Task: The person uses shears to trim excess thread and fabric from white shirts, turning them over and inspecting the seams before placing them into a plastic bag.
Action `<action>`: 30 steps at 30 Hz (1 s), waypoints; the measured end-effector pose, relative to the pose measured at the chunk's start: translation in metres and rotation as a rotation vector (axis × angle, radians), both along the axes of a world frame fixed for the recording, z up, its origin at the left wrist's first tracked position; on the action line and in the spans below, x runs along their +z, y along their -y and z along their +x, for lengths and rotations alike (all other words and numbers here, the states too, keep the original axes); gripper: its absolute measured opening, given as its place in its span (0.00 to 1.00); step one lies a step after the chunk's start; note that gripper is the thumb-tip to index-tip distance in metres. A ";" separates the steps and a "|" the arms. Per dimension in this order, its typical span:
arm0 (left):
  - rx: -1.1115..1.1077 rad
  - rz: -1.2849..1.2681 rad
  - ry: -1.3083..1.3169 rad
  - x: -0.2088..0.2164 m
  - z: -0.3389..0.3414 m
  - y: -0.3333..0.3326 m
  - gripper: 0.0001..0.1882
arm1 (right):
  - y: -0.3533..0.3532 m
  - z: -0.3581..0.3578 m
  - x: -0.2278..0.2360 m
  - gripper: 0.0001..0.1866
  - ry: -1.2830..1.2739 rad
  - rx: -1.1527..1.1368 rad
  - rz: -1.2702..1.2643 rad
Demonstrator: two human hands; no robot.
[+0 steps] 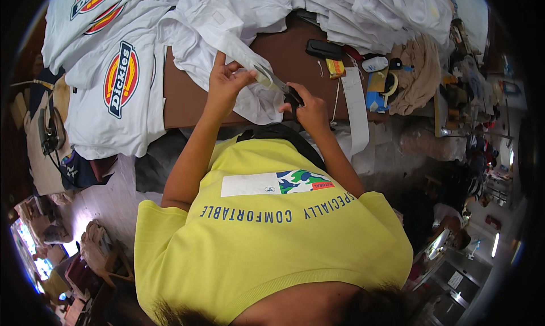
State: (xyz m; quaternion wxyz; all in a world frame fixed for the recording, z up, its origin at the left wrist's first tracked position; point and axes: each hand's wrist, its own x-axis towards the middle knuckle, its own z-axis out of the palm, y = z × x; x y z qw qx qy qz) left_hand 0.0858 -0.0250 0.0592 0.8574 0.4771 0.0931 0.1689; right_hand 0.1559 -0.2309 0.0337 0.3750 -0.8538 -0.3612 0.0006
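My right hand (309,107) is closed round the black handles of a pair of scissors (278,83). The metal blades point up and left, spread at the edge of a white cloth strip. My left hand (228,83) pinches that part of a white garment (213,19) between thumb and fingers, just left of the blades. From there the garment runs back over the brown table (286,42), and a loose fold hangs below the scissors at the near edge. Part of the cloth under my left fingers is hidden.
White T-shirts with a red and yellow print (150,87) lie at left; a white garment heap (386,13) fills the back. At right are a black case (324,49), yellow packet (335,69), paper strip (355,104), tape roll (390,83) and beige cloth (417,70).
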 end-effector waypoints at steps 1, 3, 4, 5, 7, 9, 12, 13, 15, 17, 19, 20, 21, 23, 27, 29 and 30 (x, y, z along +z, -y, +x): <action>0.023 -0.015 0.003 -0.002 0.000 -0.001 0.43 | 0.001 0.000 -0.002 0.35 -0.003 -0.001 -0.002; 0.026 -0.002 0.007 -0.003 -0.001 0.000 0.43 | -0.001 -0.002 0.002 0.36 -0.009 -0.003 -0.004; 0.027 0.006 0.009 -0.004 -0.001 0.000 0.43 | -0.003 -0.003 0.008 0.36 0.008 -0.002 -0.036; 0.022 -0.006 0.022 -0.004 -0.001 0.000 0.43 | -0.006 -0.003 0.015 0.36 0.026 -0.002 -0.068; 0.009 -0.031 0.049 -0.004 -0.002 0.001 0.43 | -0.012 -0.004 0.027 0.37 0.036 0.002 -0.100; 0.009 -0.004 0.047 -0.010 -0.002 0.000 0.41 | -0.017 -0.002 0.030 0.38 0.023 0.012 -0.097; 0.010 -0.008 0.034 -0.008 -0.002 0.001 0.42 | -0.017 0.000 0.028 0.36 -0.003 0.016 -0.118; 0.011 -0.017 0.028 -0.005 -0.002 0.002 0.43 | -0.015 0.000 0.024 0.35 -0.007 0.011 -0.100; 0.028 0.009 0.023 0.001 -0.001 0.000 0.44 | -0.009 0.001 0.011 0.34 -0.015 0.001 -0.066; 0.053 0.024 0.033 0.001 -0.001 -0.002 0.44 | -0.004 0.000 0.005 0.33 -0.056 -0.011 -0.055; 0.086 0.029 0.056 -0.004 0.001 -0.006 0.45 | -0.004 -0.001 0.006 0.33 -0.041 -0.020 -0.053; 0.077 0.030 0.059 -0.005 0.001 -0.007 0.45 | -0.006 -0.002 0.007 0.34 -0.005 -0.023 -0.057; 0.067 0.032 0.062 -0.006 0.001 -0.008 0.45 | -0.010 -0.003 0.012 0.34 0.030 -0.028 -0.061; 0.041 0.017 0.073 -0.007 0.001 -0.009 0.45 | -0.018 -0.004 0.025 0.36 0.077 -0.031 -0.083; 0.002 -0.010 0.081 -0.007 0.000 -0.008 0.45 | -0.029 -0.004 0.032 0.38 0.087 -0.026 -0.070; -0.002 -0.008 0.073 -0.006 0.000 -0.008 0.45 | -0.028 -0.004 0.032 0.37 0.032 -0.025 -0.092; -0.004 -0.011 0.069 -0.004 0.000 -0.008 0.45 | -0.027 -0.004 0.031 0.36 0.005 -0.025 -0.103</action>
